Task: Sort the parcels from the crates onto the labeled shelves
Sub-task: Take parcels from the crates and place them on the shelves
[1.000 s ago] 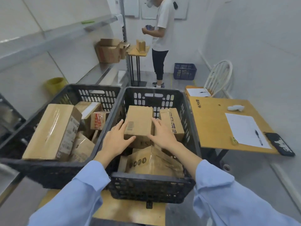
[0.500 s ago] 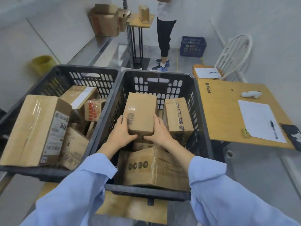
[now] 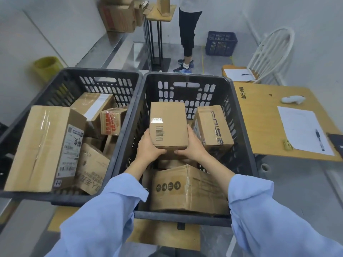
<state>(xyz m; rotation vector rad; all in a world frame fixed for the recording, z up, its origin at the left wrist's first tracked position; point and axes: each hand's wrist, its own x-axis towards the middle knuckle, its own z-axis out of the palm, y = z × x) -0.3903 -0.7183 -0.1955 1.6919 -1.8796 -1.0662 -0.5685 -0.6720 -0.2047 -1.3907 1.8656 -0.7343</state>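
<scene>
A grey room, a table (image 3: pixel 163 236), the right crate (image 3: pixel 185 77) on it. Our fingers (image 3: pixel 190 131) curl round the near end of a box (image 3: pixel 168 125), left hand (image 3: pixel 148 147) and right hand (image 3: pixel 194 148) gripping 1 side each, inside that crate above other parcels (image 3: pixel 185 188). Held only at that end, we think it may tip forward, or snag the next box (image 3: pixel 213 127).

Two parcel-filled crates (image 3: pixel 239 115) side by side, table (image 3: pixel 263 127) right.

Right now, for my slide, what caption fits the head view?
Left hand and right hand hold a barcoded parcel over the right crate.
</scene>
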